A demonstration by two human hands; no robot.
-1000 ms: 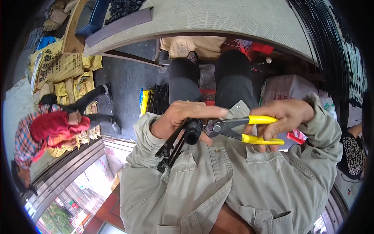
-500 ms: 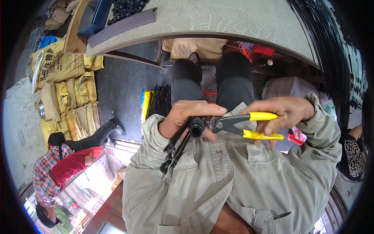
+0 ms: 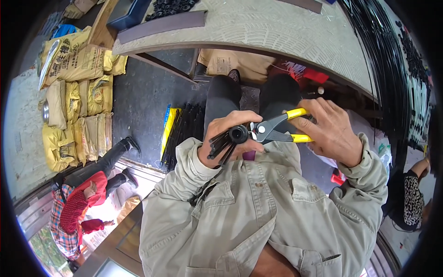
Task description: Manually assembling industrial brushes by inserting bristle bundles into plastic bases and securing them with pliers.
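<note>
Bundle: my left hand (image 3: 226,138) gripped black rods (image 3: 220,148), long axis toward me.
Pliers: my right hand (image 3: 330,134) gripped yellow-handled pliers (image 3: 277,131), tips touching the black ring (image 3: 238,134) on the rods.

Stacked yellow and tan woven sacks with dark printing (image 3: 76,99) are lying at the far left on the ground, while a flat brown cardboard box with a pale label (image 3: 226,64) is sitting under the workbench.

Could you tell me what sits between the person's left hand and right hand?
In the head view, yellow-handled pliers span from the right hand to the left hand.
</note>
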